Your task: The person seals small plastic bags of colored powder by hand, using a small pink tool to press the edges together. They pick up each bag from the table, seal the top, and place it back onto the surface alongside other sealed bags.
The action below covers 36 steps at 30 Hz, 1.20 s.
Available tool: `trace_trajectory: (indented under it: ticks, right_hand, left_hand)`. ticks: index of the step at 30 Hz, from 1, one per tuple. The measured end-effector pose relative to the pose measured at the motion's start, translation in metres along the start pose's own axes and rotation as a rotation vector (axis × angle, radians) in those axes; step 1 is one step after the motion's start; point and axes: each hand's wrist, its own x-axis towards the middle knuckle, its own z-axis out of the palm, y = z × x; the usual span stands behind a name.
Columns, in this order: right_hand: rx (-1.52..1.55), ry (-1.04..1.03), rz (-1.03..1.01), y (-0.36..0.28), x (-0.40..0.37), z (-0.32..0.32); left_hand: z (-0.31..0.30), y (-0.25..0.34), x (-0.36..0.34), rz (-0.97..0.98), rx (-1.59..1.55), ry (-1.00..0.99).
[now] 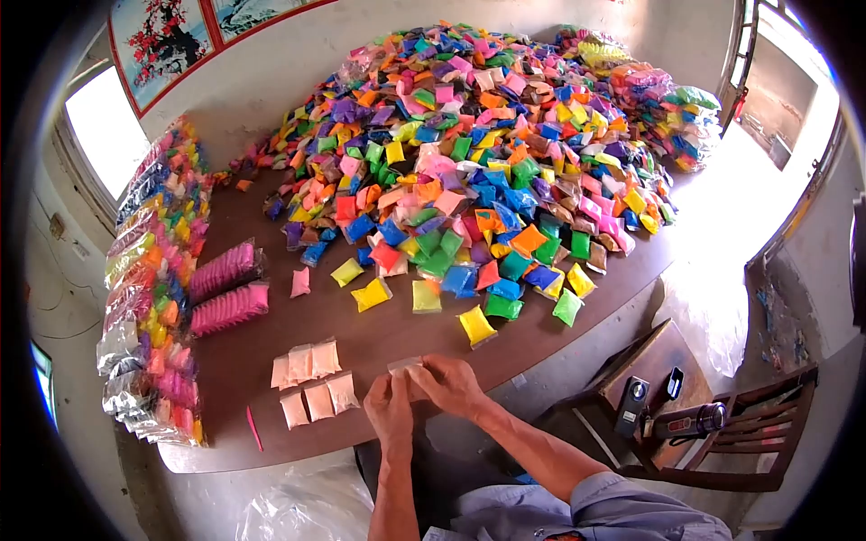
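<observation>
My left hand (389, 410) and my right hand (446, 386) are close together at the table's front edge. Between them they pinch a small clear packet (405, 365), whose upper edge shows above the fingers; the rest is mostly covered. Just left of my hands, peach-coloured packets (318, 401) lie flat in two short rows. A thin pink tool (254, 428) rests on the brown table (334, 436), left of and nearer than those rows.
A large heap of colourful packets (487, 171) covers the back. Bagged pink packets (229, 308) lie left, beside stacked filled bags (153, 288). At right, a wooden stool (677, 361) holds a flask (690, 421) and a dark device (631, 406).
</observation>
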Motion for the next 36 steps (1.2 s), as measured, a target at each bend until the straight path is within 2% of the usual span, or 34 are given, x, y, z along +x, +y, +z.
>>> trace_trajectory:
  ticks: [2, 4, 6, 8, 12, 14, 16, 17, 19, 21, 23, 24, 25, 28, 32, 33, 34, 35, 36]
  right_hand:
    - [-0.016, 0.023, -0.028, 0.009, 0.000, 0.003]
    - [-0.017, 0.114, -0.158, 0.010, -0.001, 0.005]
    - [-0.003, 0.120, -0.107, 0.010, -0.001, 0.003]
    - [0.008, 0.121, -0.055, 0.007, -0.001, 0.002]
    - [0.007, 0.187, -0.057, 0.003, 0.000, 0.004]
    - [-0.011, 0.181, -0.085, 0.010, -0.001, 0.005]
    - [-0.315, 0.105, -0.393, 0.017, -0.001, 0.006]
    - [-0.300, 0.091, -0.403, 0.021, -0.001, 0.007]
    - [-0.659, 0.171, -0.525, 0.023, -0.004, 0.011]
    - [-0.449, 0.189, -0.447, 0.017, -0.001, 0.011]
    - [-0.087, 0.189, -0.122, 0.006, 0.000, 0.010]
    - [-0.064, 0.186, -0.106, 0.007, 0.000, 0.007]
    - [-0.047, 0.189, -0.090, 0.006, 0.001, 0.005]
    - [0.006, 0.211, -0.050, 0.000, 0.004, 0.003]
    - [0.078, 0.223, -0.046, 0.001, 0.003, 0.008]
    - [0.111, 0.204, 0.021, -0.001, 0.002, 0.009]
    - [0.107, 0.183, 0.062, 0.003, 0.001, 0.010]
    - [0.100, 0.169, 0.106, 0.006, 0.000, 0.010]
    - [0.074, 0.185, 0.067, 0.001, -0.001, 0.008]
  left_hand:
    - [0.004, 0.006, 0.000, 0.107, 0.132, 0.013]
    - [0.006, 0.001, -0.003, 0.142, 0.132, 0.010]
    - [0.003, -0.002, -0.005, 0.180, 0.132, 0.004]
    - [-0.006, -0.002, -0.006, 0.086, 0.240, -0.168]
    - [-0.003, 0.006, -0.007, 0.152, 0.221, -0.190]
    - [-0.001, 0.001, -0.005, 0.200, 0.274, -0.115]
    - [0.003, -0.004, -0.003, 0.210, 0.308, -0.083]
    - [0.002, -0.007, -0.002, 0.221, 0.352, -0.037]
    - [0.004, -0.012, -0.001, 0.255, 0.385, -0.009]
    - [0.004, -0.012, -0.001, 0.205, 0.431, -0.028]
    - [0.006, -0.006, -0.004, 0.243, 0.331, -0.028]
    - [0.006, -0.013, -0.004, 0.272, 0.267, -0.035]
    - [0.004, -0.009, -0.006, 0.208, 0.222, -0.070]
    - [0.005, 0.001, -0.005, 0.154, 0.268, -0.120]
    - [0.003, -0.003, -0.006, 0.273, 0.289, -0.083]
    - [0.004, -0.004, -0.005, 0.333, 0.337, -0.065]
    - [0.003, -0.004, -0.006, 0.229, 0.351, -0.094]
    - [0.003, -0.014, -0.005, 0.290, 0.393, -0.059]
    - [0.004, -0.014, -0.006, 0.249, 0.358, -0.058]
